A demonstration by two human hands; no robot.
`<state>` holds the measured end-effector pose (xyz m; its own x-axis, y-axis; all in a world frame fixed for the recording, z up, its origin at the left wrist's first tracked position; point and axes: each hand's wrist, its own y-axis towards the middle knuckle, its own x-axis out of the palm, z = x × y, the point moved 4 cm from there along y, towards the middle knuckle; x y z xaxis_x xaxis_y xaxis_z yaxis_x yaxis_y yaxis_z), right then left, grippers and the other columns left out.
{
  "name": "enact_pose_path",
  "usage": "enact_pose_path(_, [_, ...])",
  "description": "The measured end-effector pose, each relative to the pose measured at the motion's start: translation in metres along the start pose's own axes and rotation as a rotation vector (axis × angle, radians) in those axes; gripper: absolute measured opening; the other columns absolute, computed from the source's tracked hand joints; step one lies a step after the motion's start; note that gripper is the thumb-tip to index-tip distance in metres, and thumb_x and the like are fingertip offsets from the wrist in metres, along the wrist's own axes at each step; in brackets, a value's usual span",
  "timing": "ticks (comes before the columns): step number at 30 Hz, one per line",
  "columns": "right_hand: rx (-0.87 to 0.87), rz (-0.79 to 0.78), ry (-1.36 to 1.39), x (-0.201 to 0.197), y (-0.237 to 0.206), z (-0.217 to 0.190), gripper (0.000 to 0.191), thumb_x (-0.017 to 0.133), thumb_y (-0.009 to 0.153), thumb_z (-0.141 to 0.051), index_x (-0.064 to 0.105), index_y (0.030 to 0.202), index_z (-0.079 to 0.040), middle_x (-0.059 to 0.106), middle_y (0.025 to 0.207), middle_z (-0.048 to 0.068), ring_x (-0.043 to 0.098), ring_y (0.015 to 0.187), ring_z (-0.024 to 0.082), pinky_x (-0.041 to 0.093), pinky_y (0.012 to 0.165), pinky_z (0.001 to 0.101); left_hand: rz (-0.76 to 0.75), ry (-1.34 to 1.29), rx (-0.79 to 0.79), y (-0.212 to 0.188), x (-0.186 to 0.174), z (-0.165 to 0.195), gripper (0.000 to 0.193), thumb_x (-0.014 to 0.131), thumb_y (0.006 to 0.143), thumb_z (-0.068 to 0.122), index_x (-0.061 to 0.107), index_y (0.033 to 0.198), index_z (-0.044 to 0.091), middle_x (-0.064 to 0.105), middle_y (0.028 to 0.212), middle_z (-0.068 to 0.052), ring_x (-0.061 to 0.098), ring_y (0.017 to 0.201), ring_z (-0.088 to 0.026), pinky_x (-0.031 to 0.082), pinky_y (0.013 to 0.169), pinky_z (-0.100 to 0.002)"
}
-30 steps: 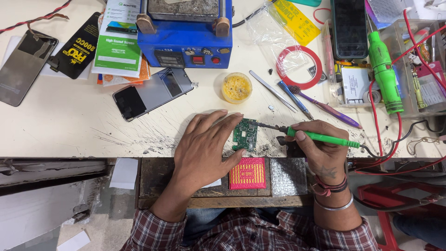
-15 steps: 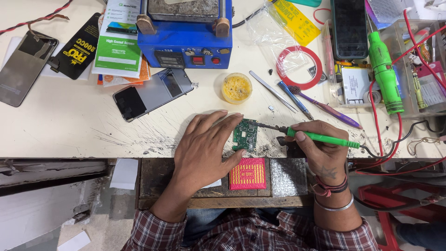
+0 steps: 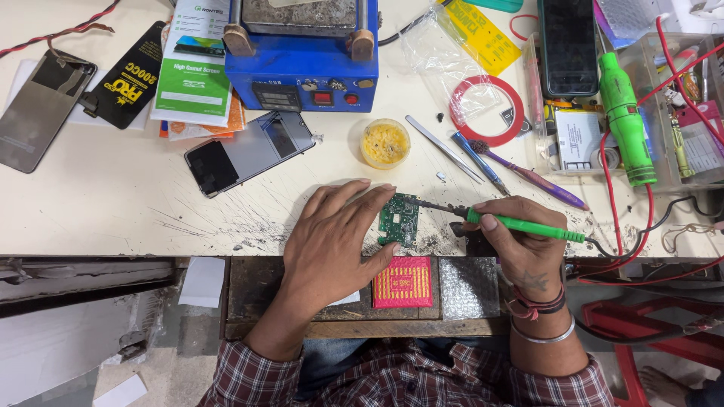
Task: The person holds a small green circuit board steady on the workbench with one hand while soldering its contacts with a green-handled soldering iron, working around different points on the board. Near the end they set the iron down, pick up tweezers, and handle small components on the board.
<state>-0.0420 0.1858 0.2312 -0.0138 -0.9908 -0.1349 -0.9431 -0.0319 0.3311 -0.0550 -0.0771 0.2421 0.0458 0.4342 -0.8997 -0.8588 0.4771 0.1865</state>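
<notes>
Green circuit board (image 3: pixel 399 218) is lying at the bench (image 3: pixel 113 211) edge where my left hand (image 3: pixel 335 241) is pressing flat beside it, fingers spread, while my right hand (image 3: pixel 520 249) is gripping the green soldering iron (image 3: pixel 520 224), its tip pointing leftward onto the board's top right corner.

Single head view, looking straight down, close over workbench (image 3: pixel 113 203) edge.
</notes>
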Motion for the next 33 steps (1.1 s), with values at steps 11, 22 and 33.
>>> enact_pose_path(11, [-0.005, 0.002, -0.028, 0.001, 0.010, -0.004, 0.009, 0.066, 0.098, 0.005, 0.070, 0.106, 0.006, 0.075, 0.096, 0.014, 0.075, 0.086, 0.018, 0.061, 0.080, 0.0286, 0.010, -0.009, -0.002, 0.007, -0.007, -0.002, 0.074, 0.067, 0.089, 0.051, 0.046, 0.150, 0.013, 0.061, 0.143, -0.006, 0.042, 0.143, -0.024, 0.025, 0.120, -0.047])
enact_pose_path(22, [-0.023, 0.001, -0.040, -0.002, 0.008, -0.002, 0.009, 0.067, 0.098, 0.005, 0.070, 0.107, 0.006, 0.075, 0.097, 0.015, 0.075, 0.087, 0.019, 0.061, 0.079, 0.0291, 0.019, -0.002, 0.002, 0.006, -0.003, 0.000, 0.075, 0.067, 0.089, 0.052, 0.046, 0.149, 0.013, 0.062, 0.142, -0.007, 0.042, 0.142, -0.024, 0.025, 0.120, -0.047])
enact_pose_path(33, [-0.024, -0.023, -0.039, 0.000, 0.008, -0.003, 0.009, 0.067, 0.098, 0.005, 0.070, 0.106, 0.006, 0.075, 0.096, 0.014, 0.075, 0.087, 0.019, 0.061, 0.079, 0.0292, 0.011, -0.007, 0.001, 0.005, -0.004, 0.000, 0.074, 0.069, 0.089, 0.051, 0.046, 0.149, 0.013, 0.062, 0.142, -0.006, 0.043, 0.142, -0.024, 0.026, 0.120, -0.047])
